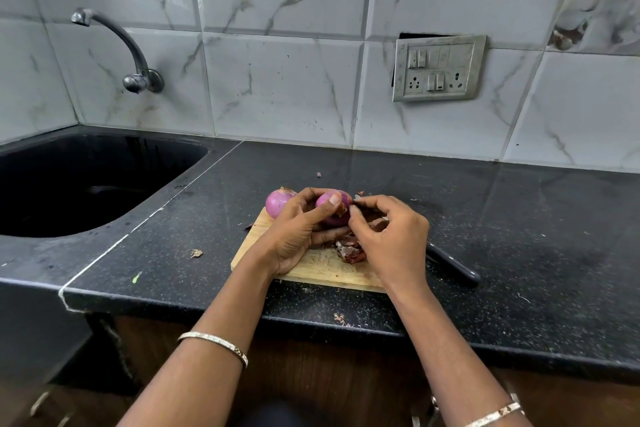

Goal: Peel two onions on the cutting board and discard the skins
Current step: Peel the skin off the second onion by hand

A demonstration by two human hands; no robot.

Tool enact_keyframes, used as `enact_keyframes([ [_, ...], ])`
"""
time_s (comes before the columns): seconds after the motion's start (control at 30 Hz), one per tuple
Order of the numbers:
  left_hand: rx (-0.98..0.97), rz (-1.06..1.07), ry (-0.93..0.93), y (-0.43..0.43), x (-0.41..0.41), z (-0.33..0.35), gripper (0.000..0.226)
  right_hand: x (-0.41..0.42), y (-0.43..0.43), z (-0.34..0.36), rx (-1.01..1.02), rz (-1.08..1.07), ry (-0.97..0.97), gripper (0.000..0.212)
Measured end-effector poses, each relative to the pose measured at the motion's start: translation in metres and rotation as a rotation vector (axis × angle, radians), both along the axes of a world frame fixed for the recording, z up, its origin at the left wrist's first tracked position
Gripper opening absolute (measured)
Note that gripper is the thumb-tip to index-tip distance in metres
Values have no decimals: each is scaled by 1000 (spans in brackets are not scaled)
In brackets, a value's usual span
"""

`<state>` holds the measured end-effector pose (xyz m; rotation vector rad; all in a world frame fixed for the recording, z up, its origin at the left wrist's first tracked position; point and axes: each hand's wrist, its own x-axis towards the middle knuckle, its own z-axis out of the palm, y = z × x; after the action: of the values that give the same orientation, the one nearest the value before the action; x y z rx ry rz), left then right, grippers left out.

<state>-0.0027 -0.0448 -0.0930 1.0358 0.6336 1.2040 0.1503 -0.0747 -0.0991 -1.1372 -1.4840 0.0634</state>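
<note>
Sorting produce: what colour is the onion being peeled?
Purple-pink onion, clearest in the head view.

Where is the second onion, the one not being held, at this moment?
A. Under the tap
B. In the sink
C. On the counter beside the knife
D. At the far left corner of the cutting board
D: the second onion sits at the far left corner of the cutting board, just behind the left hand.

Marble-look wall tiles (284,87) backing a black countertop (519,218); sink (45,218) lying at nine o'clock, switchboard (438,68) hanging at two o'clock.
</note>
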Motion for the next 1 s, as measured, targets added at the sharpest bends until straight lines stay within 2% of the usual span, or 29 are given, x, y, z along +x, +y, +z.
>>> enact_keyframes([
  [0.07, -1, 8, -1, 0, 0, 0, 42, 0, 1, -1, 23, -10, -9, 7],
  [0.23, 16, 22, 23, -2, 1, 0, 59, -2, 1, -1, 47, -56, -76, 6],
  [0.47, 23, 25, 49, -1, 1, -1, 56, -4, 1, -2, 41, -113, -155, 5],
  [0.8, -28, -29, -7, -2, -1, 2, 42, 2, 5, -2, -35, -127, 20, 3],
  [0.93, -59, -18, -34, -3, -2, 3, 20, 3, 4, -1, -61, -143, 66, 3],
  [1.0, -73, 11, -52, -3, -1, 3, 23, 3, 4, 0, -79, -131, 96, 3],
])
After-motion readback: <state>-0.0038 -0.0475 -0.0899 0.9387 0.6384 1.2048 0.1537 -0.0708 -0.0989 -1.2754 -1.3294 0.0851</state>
